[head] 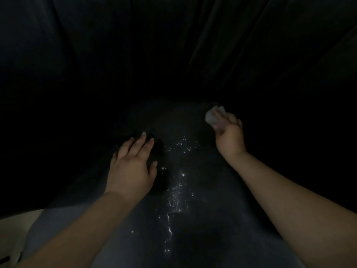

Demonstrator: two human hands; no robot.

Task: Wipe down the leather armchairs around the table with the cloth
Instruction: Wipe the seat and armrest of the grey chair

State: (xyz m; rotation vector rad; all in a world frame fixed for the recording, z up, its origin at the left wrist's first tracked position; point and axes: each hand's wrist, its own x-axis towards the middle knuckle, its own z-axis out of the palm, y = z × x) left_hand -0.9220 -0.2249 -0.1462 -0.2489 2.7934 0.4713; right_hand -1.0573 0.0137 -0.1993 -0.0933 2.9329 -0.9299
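I've got the left hand (133, 163) flat and empty on the dark armchair (193, 219) seat, prob. to brace. Right hand (229, 135) grips the pale cloth (212, 115), bunched, at the seat's far right. Droplets (177, 192) between, unwiped.

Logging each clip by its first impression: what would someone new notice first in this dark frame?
The eye goes to the small white cloth, bunched in the right hand right of centre, the brightest thing in view. Next come the glinting wet droplets trailing down the middle of the dark leather surface. The left hand lies spread flat beside them; everything above is near black.
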